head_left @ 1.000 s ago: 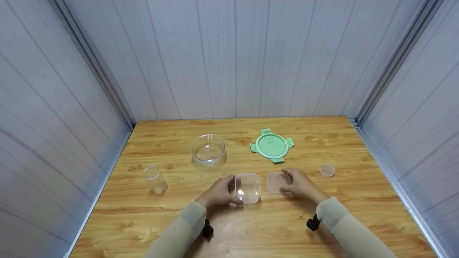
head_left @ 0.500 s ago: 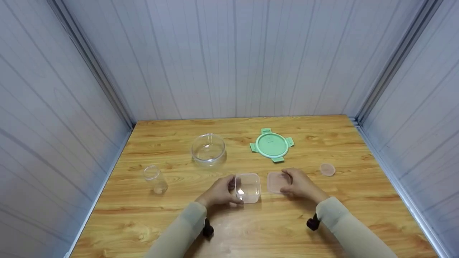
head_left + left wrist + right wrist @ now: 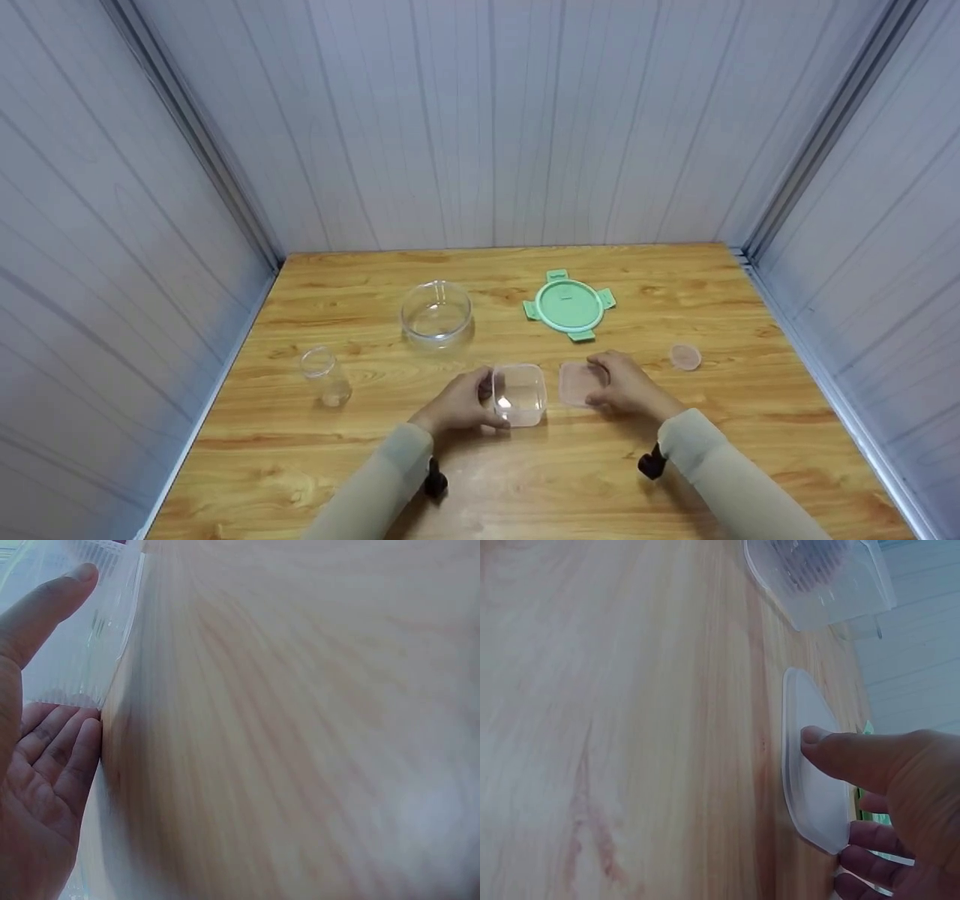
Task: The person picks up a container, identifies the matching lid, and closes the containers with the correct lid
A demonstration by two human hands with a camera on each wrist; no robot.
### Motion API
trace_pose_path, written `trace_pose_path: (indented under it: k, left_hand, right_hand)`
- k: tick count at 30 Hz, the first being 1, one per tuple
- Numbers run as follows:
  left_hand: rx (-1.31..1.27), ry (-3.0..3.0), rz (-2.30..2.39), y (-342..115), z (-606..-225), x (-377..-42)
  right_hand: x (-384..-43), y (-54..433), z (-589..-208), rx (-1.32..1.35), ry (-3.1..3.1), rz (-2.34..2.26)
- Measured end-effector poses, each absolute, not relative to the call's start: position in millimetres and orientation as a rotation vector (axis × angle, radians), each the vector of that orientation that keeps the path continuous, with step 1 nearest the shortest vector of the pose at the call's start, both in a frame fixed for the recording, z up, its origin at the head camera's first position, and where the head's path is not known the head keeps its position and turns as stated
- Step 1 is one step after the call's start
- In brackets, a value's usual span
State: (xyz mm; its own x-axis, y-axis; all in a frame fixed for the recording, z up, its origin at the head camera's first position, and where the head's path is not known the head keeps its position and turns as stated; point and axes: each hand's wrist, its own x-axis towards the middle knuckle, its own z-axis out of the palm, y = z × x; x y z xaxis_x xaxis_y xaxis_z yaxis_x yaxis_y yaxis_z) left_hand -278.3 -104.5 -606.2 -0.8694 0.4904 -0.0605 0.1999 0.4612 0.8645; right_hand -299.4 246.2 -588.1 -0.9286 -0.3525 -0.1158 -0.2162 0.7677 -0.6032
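In the head view, my left hand (image 3: pixel 459 405) holds the left side of a clear square plastic food container (image 3: pixel 519 395), which stands upright with its top uncovered. The left wrist view has the thumb along one wall of the container (image 3: pixel 86 652) and the fingers at another side. Just right of it, a translucent square lid (image 3: pixel 576 384) lies flat on the table. My right hand (image 3: pixel 634 388) spans the lid's right end, thumb at the near side and fingers at the far side. The right wrist view shows the thumb touching the lid (image 3: pixel 821 787); some fingertips meet its edge.
Behind the container stands a round clear glass bowl (image 3: pixel 436 315). A round green lid (image 3: pixel 568 305) with flaps lies to its right. A clear cylindrical jar (image 3: pixel 326 377) is at the left, a small round translucent lid (image 3: pixel 685 357) at the right. Panel walls (image 3: pixel 480 127) enclose the wooden table (image 3: pixel 525 487).
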Motion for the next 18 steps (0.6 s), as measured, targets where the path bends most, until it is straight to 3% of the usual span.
trace_pose_path:
  k: [18]
  left_hand:
    - [0.593, 2.424, 1.358, -104.3, -605.6, -277.4]
  right_hand:
    - [-307.5, 238.0, -577.4, -0.341, 2.635, -0.847]
